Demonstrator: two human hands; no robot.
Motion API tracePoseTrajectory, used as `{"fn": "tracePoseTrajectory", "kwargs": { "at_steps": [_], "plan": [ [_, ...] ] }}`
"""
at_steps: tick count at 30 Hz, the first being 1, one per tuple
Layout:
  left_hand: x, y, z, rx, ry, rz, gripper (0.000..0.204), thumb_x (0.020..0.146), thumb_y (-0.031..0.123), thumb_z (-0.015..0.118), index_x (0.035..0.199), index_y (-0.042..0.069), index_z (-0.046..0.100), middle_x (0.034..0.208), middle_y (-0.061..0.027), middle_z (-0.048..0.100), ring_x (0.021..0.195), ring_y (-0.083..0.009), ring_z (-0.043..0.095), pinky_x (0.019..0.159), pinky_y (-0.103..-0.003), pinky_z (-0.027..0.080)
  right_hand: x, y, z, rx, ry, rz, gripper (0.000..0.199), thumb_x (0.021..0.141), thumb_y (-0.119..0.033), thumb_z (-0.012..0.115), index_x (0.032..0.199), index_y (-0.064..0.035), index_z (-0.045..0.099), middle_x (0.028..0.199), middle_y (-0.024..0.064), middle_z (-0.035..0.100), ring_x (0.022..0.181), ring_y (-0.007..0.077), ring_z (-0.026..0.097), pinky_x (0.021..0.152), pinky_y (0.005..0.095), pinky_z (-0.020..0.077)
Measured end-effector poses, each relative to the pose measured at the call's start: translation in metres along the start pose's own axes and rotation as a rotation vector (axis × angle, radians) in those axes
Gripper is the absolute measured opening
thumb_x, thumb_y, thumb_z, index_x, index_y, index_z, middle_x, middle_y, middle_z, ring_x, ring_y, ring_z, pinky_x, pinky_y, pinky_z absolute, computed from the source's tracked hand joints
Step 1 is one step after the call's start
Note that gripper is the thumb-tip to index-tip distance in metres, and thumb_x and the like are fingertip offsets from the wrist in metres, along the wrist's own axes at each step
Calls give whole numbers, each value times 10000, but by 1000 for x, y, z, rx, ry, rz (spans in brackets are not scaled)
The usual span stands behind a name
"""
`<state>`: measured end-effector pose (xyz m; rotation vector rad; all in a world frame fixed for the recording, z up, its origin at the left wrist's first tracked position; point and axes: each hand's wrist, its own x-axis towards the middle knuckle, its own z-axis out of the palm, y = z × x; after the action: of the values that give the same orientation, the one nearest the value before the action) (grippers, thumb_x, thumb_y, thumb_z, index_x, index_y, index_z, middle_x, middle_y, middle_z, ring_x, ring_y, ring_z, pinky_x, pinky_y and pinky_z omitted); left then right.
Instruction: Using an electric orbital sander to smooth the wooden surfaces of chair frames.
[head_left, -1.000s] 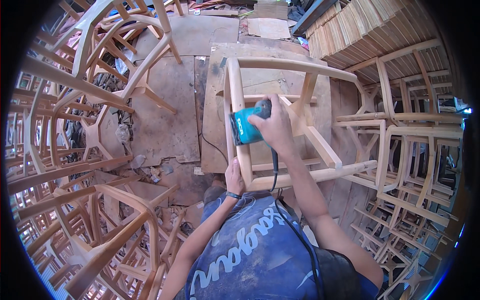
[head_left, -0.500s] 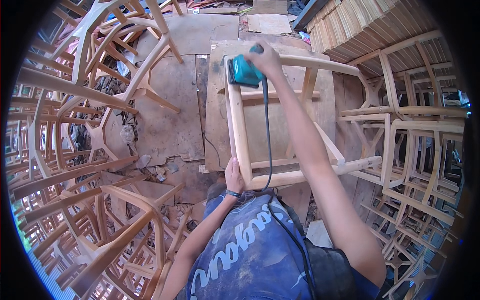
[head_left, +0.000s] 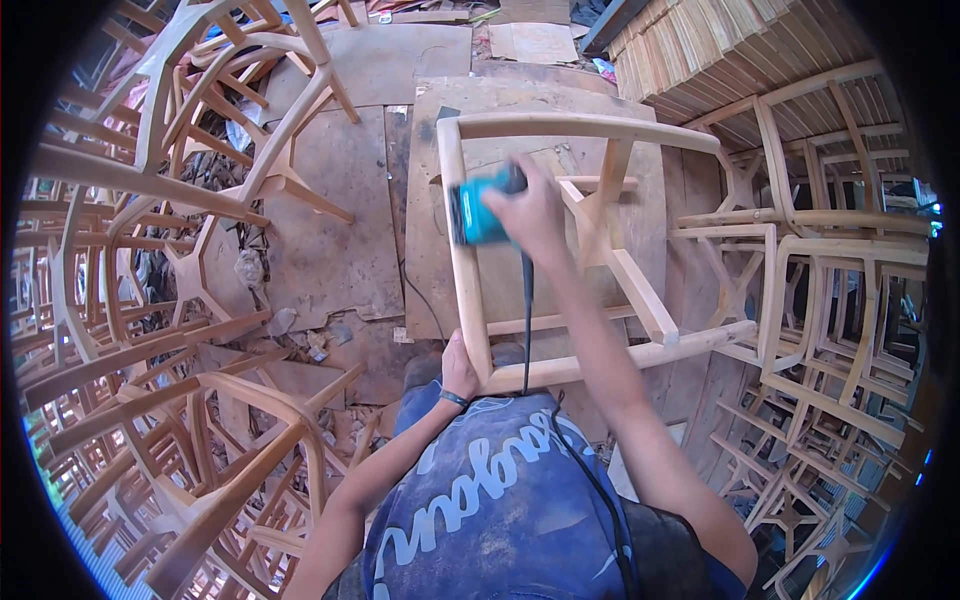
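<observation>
A pale wooden chair frame (head_left: 468, 290) stands in front of me, its near rail close against my shirt. My right hand (head_left: 530, 212) is wrapped round a teal electric sander (head_left: 482, 212), somewhat smeared by motion. The sander's dark pad lies against the upper part of the frame's left rail. From the tool a dark power cord (head_left: 527, 320) runs down towards my body. At the near left corner my left hand (head_left: 460, 368) grips the frame, its fingers along the rail's outer side.
Several wooden chair frames (head_left: 290, 415) crowd the left side. More frames (head_left: 775, 300) are piled at the right, below stacked wooden slats (head_left: 730, 45). Worn boards (head_left: 340, 200) cover the floor, with a cardboard piece (head_left: 532, 43) at the far end.
My right hand has drawn the sander from the far left corner down along the left rail towards me. The chair frame has turned or shifted slightly, while my left hand stays at its corner.
</observation>
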<state>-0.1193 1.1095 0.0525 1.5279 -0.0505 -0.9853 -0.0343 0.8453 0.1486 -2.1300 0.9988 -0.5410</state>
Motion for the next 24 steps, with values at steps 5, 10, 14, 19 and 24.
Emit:
{"fn": "tracePoseTrajectory", "kwargs": {
  "at_steps": [5,10,14,19,24],
  "plan": [
    [5,-16,-4,301,41,186,569,1139,360,205,989,-30,591,782,-201,646,741,-357,662,701,-445,516,80,-13,21,-60,13,-2,530,695,-321,772,1168,-107,659,1083,204,680,1022,403,664,892,489,534],
    [3,-9,-2,274,75,193,586,1139,379,216,973,-36,596,793,-209,655,744,-362,663,711,-453,521,1,-28,8,-85,-38,-12,506,708,-289,772,1176,-138,654,1028,170,643,994,393,659,879,501,537],
    [7,-14,-4,203,47,161,605,1137,398,222,1026,-46,617,818,-218,670,759,-359,675,724,-455,528,-97,-44,-23,-65,-63,16,471,723,-218,763,1174,-141,653,1006,154,627,975,376,655,858,487,539],
    [6,-32,-10,147,45,105,605,1135,407,237,1111,-51,632,851,-233,684,788,-365,689,737,-456,531,-78,-39,-10,-103,-27,13,466,730,-219,759,1175,-131,652,1023,167,632,981,385,654,857,476,543],
    [5,-19,-3,251,101,217,603,1132,415,254,1109,-49,639,860,-246,685,791,-363,691,736,-459,526,61,-22,26,-127,2,32,529,697,-347,767,1178,-157,660,1036,176,649,1016,395,657,883,503,534]
  ]
}}
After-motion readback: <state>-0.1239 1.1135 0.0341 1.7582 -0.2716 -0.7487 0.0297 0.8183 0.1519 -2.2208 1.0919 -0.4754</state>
